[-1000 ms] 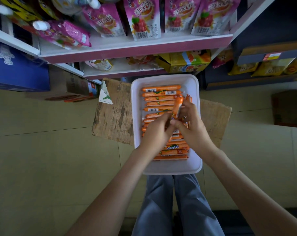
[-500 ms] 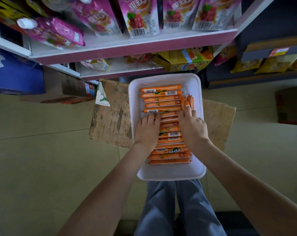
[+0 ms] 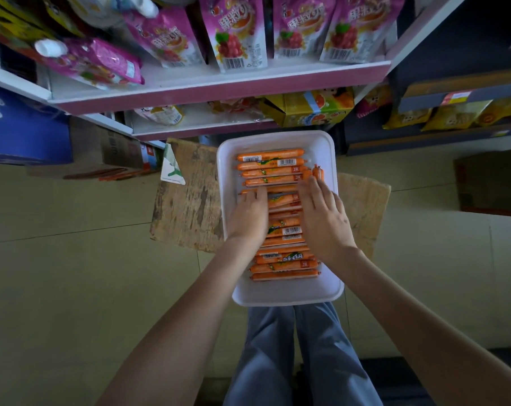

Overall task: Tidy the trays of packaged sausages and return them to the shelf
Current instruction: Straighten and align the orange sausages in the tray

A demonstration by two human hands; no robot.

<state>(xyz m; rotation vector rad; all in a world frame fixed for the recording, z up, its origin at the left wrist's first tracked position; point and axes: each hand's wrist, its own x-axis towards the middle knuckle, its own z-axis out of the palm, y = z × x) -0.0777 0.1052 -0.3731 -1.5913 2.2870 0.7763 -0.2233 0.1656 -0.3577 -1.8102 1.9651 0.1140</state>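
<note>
**Entry: white tray of sausages, mid-tidy**

Head view. The tray point(image 3: 277, 297) sat on a cardboard sheet point(image 3: 186, 206), with the pink-edged shelf point(image 3: 219, 89) beyond its far end. The left hand point(image 3: 248, 218) and right hand point(image 3: 324, 218) lay flat on the sausages point(image 3: 270, 156) mid-tray, fingers straight, gripping nothing.

Risk: uneven pressing could roll the row askew, and the loose sausages point(image 3: 317, 172) at the tray's right wall looked likely to stay crooked.

Materials: smooth plastic tray with rounded corners; slick orange tubes; rough, scuffed cardboard.

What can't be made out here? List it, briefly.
Head view:
- Middle sausages of the tray: partly covered by the left hand and right hand.
- Wrapper print: too small to read.
- Lower shelf depth: hidden under the pink-edged shelf.
</note>
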